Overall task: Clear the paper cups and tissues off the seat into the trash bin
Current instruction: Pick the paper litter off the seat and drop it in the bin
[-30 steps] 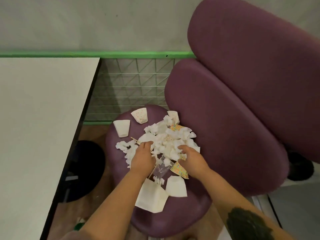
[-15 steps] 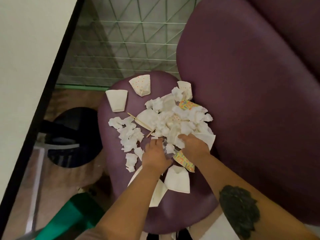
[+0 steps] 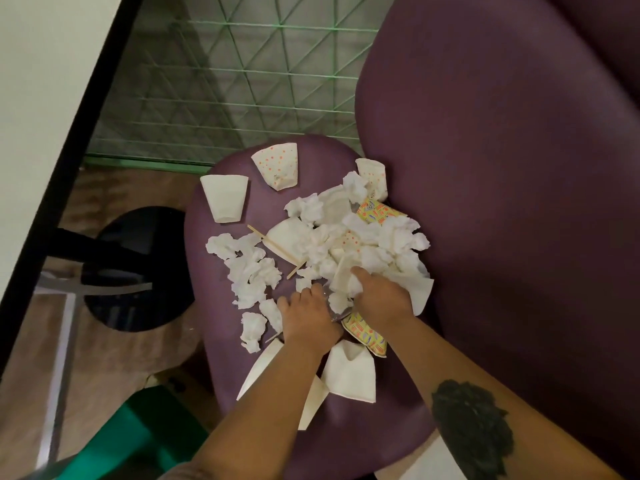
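Reaching down into the middle of the frame, I have both hands in the litter on the purple seat (image 3: 221,358). My right hand (image 3: 382,299) has its fingers curled into the near edge of the tissue pile (image 3: 349,237), pinching a wad of white paper; the fingertips are buried in it, so I cannot tell how tightly they close. My left hand (image 3: 308,317) lies knuckles up just beside it, fingers bent down onto the seat among loose tissue scraps (image 3: 252,271); whether they hold anything I cannot tell, since the back of the hand hides them. A patterned cup (image 3: 367,336) lies flattened under my right wrist, and a plain flattened cup (image 3: 349,374) sits between my forearms. Toward the upper middle lie a white cup (image 3: 225,199), a dotted cup (image 3: 278,166) and another dotted cup (image 3: 372,176) at the back of the pile. A wooden stick (image 3: 273,247) rests against the tissues. Something green (image 3: 138,434) shows at the lower left.
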Motion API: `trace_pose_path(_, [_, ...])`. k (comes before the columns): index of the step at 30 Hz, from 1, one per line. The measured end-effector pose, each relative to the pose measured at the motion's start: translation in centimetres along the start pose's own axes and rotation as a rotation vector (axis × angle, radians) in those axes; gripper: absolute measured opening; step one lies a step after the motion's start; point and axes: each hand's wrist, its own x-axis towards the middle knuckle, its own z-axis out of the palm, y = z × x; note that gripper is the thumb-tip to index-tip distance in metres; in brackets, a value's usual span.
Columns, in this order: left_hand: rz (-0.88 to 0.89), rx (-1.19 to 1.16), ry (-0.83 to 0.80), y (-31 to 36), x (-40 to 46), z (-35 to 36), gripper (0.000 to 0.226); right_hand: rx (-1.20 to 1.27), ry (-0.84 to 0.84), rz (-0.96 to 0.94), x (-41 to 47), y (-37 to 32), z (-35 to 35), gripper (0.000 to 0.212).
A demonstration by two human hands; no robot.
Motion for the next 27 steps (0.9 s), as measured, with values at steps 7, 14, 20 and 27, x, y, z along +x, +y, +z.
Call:
trace_pose_path(7, [0.059, -0.052, -0.027, 0.2, -0.5, -3.5, 0.041, 0.056, -0.013, 0.047, -2.0, -1.6, -2.9, 0.06])
trace_pose_path(14, [0.021, -0.198, -0.06, -0.6, -1.4, -1.0, 0.071, 0.07, -0.014, 0.082, -2.5, -1.7, -2.3, 0.055])
trace_pose_path(20, [0.007, -0.161, -0.08, -0.6, -1.6, 2.2, 0.083, 0.102, -0.014, 0.103, -1.6, -1.1, -0.5, 0.055])
trace_pose_path(27, [-0.023, -0.231, -0.062, -0.1, 0.1, 3.8, 0.066, 0.147, 0.003, 0.119, -0.3, -0.9, 0.8, 0.057])
